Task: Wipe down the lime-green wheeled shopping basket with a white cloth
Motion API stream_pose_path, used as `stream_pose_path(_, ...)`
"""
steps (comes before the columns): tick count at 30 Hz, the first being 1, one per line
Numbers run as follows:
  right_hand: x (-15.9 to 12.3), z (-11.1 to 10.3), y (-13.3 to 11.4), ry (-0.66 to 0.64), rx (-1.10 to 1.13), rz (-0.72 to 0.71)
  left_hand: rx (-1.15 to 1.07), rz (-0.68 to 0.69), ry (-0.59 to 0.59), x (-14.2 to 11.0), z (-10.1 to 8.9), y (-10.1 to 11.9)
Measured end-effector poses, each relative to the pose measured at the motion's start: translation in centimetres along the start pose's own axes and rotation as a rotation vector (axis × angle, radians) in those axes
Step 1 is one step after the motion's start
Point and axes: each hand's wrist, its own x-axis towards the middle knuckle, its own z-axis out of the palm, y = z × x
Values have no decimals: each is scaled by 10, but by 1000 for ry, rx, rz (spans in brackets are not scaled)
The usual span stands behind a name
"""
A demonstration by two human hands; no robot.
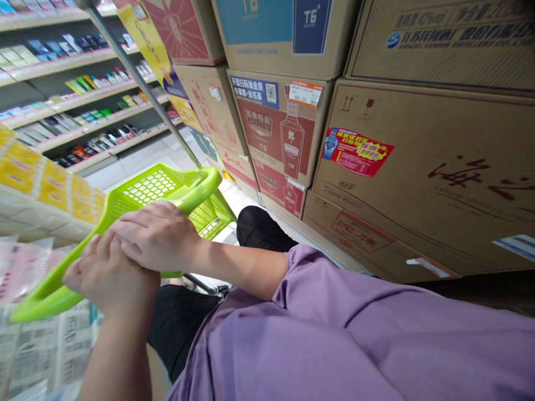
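A bright green shopping cart handle (203, 186) slants across the left half of the head view. My left hand (115, 275) is closed over its middle, fingers bent. My right hand (161, 234) lies partly across the left one and curls over the handle too, hiding some of the left fingers. Beyond the hands is the cart's green perforated plastic part (150, 185); the rest of the cart is mostly hidden. A purple sleeve and shirt (334, 328) and black trousers (181, 323) show below.
Stacked cardboard cartons (418, 184) with printed labels and price tags wall in the right side. Shelves (83, 106) of small packages stand at the upper left, past a metal pole (144, 83). Yellow-and-white packs (45, 178) are piled close on the left. Pale floor tiles (161, 147) show between.
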Motion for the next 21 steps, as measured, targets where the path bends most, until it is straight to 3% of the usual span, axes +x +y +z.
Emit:
stream_pose_path(7,4,5,2,29,-2,113,-55,-29,99,1,8,-1)
stream_pose_path(12,-2,4,6,37,73,-150,1,-20,95,-4,10,-9)
stream_pose_path(14,2,-2,19,20,66,-123,8,-10,91,-8,8,-15)
stream_pose_path(18,16,-7,34,29,32,77,11,-36,65,-11,4,-24)
stream_pose_path(21,14,1,19,8,48,-18,33,-77,67,-12,5,-26)
